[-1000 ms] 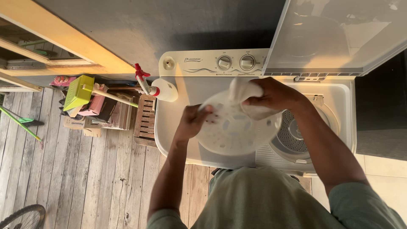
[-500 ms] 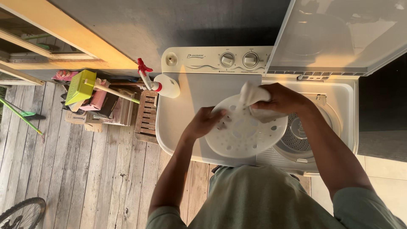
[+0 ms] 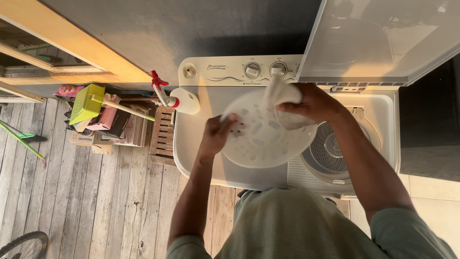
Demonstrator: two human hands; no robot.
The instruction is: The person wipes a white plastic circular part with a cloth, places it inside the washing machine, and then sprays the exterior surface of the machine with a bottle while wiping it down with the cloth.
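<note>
cloth (image 3: 283,103) in right hand (image 3: 314,103) slides up and left since before, wiping; left hand (image 3: 219,134) still grips disc (image 3: 266,141).

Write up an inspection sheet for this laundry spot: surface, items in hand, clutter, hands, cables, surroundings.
Surface: white twin-tub washing machine, left lid closed, right lid raised.
Items in hand: round perforated plastic disc held over the machine; white cloth pressed on it.
Clutter: spray bottle on the machine's left corner.
Hands: left hand grips the disc's edge; right hand clutches the cloth.
Cables: nothing seen.
Surroundings: open spin drum, wooden plank floor, green dustpan on a pile, bicycle wheel.
</note>
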